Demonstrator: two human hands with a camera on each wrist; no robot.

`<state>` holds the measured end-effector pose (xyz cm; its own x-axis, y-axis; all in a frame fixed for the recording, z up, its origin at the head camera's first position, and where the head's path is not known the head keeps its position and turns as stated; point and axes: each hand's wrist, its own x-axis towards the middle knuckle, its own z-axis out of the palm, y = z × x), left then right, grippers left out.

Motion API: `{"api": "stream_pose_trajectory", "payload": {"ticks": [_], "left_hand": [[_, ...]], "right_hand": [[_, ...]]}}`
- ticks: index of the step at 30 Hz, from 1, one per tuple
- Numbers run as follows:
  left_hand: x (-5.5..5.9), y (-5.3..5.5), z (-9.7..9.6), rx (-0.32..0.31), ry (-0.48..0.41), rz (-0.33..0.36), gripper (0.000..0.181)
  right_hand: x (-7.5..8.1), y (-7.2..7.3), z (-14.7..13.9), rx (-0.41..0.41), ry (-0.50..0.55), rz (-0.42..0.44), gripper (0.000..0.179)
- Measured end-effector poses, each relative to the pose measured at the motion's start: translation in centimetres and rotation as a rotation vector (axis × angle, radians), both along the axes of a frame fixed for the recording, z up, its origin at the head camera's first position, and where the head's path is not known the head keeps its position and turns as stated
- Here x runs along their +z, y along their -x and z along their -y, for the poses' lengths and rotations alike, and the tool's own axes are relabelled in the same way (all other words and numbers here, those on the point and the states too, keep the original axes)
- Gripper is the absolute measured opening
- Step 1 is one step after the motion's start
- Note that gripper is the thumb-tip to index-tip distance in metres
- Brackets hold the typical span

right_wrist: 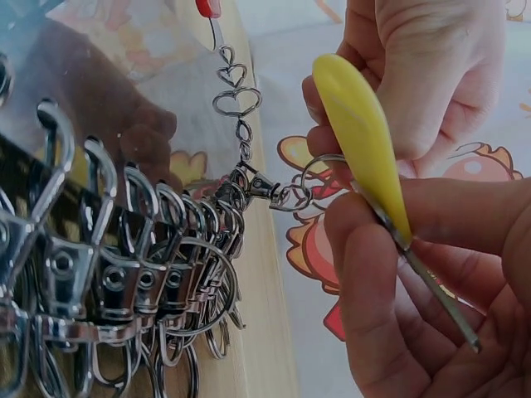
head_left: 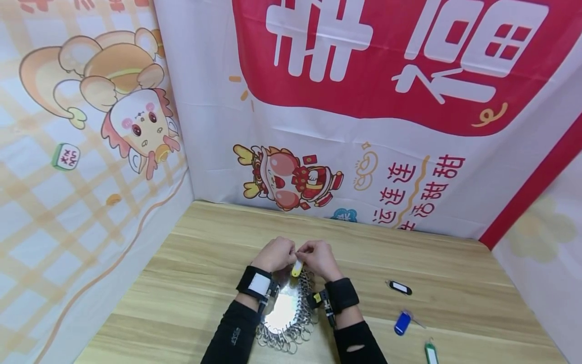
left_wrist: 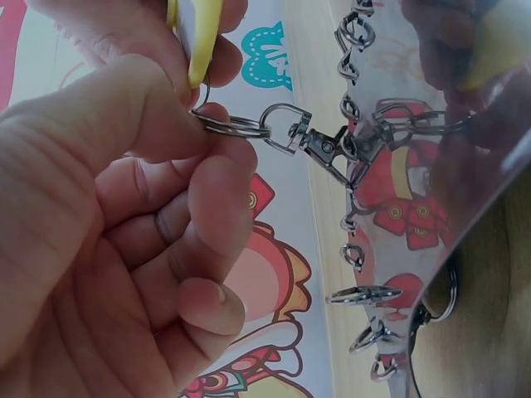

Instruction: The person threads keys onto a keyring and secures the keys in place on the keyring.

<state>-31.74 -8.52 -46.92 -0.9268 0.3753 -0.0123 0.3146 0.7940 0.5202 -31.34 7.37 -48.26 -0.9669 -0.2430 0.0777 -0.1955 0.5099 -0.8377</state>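
1. On the head view, my hands meet just past the far end of the shiny panel (head_left: 280, 314); I'd work this close so nothing drags on its edge.
2. My left hand (head_left: 276, 254) grips the split ring (left_wrist: 236, 126) between thumb and forefinger. It is linked to a metal clip (left_wrist: 323, 149) at the panel's edge. I'd hold its opening outward, though I can't make that opening out.
3. My right hand (head_left: 321, 259) pinches the yellow tag (right_wrist: 365, 137), just beside the left fingertips. I take the step to be joining the two; I can't tell whether they're linked yet.
4. I'd part the coils with a nail, feed one in, then rotate rather than tug: a hard pull could unhook the clip.
5. The other clips (right_wrist: 113, 278) crowd close, so I'd lift the tag clear of them.
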Motion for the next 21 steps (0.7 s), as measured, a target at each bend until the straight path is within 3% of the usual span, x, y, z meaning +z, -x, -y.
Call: {"api": "stream_pose_trajectory", "payload": {"ticks": [18,21], "left_hand": [[0.11,-0.18,-0.23,0.007,0.013,-0.011,0.021],[-0.08,-0.02,-0.28,0.006,0.030,-0.032,0.021]], "right_hand": [[0.03,-0.19,0.03,0.035,-0.001,-0.016,0.009],[0.25,-0.22,0.13,0.058,-0.055,-0.076,0.009]]}}
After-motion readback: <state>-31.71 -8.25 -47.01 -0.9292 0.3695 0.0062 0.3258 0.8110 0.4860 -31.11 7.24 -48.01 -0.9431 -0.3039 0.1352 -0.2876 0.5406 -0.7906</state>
